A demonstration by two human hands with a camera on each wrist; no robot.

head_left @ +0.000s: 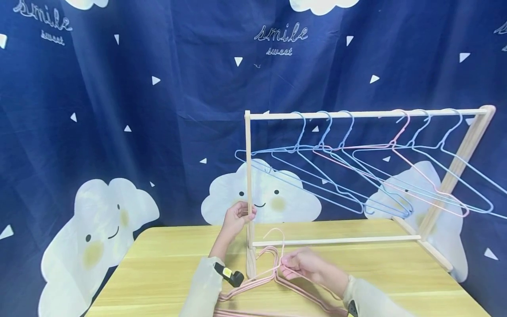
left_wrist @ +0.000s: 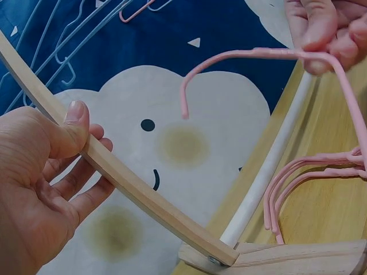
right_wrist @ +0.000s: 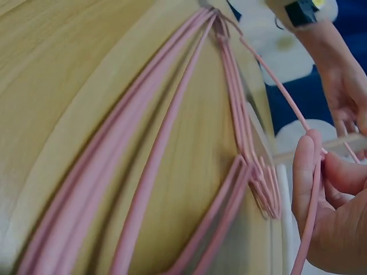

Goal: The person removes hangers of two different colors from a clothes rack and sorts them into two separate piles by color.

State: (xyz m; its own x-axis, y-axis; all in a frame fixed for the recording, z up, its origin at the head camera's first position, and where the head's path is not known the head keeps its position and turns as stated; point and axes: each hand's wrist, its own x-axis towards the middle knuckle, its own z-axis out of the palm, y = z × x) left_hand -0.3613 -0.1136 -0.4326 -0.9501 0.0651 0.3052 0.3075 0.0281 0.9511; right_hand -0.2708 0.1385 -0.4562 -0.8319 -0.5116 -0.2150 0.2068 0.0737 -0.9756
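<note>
My left hand (head_left: 236, 218) grips the near left upright post (head_left: 249, 176) of a small wooden clothes rack. In the left wrist view its thumb lies on one side of the post (left_wrist: 143, 197) and its fingers on the other. With my right hand (head_left: 306, 264) I pinch a pink clothes hanger (right_wrist: 278, 80) just below its hook, which rises free near the rack's lower bar. Beneath it, several more pink hangers (right_wrist: 238, 103) lie stacked on the table, their hooks bunched together beside the rack's foot.
Blue hangers (head_left: 304, 127) and one pink hanger (head_left: 405, 125) hang from the top rail (head_left: 372, 114). A white lower bar (head_left: 336, 241) joins the rack's feet on the wooden table (head_left: 158, 264). Behind hangs a dark blue cloth (head_left: 166, 132) with clouds.
</note>
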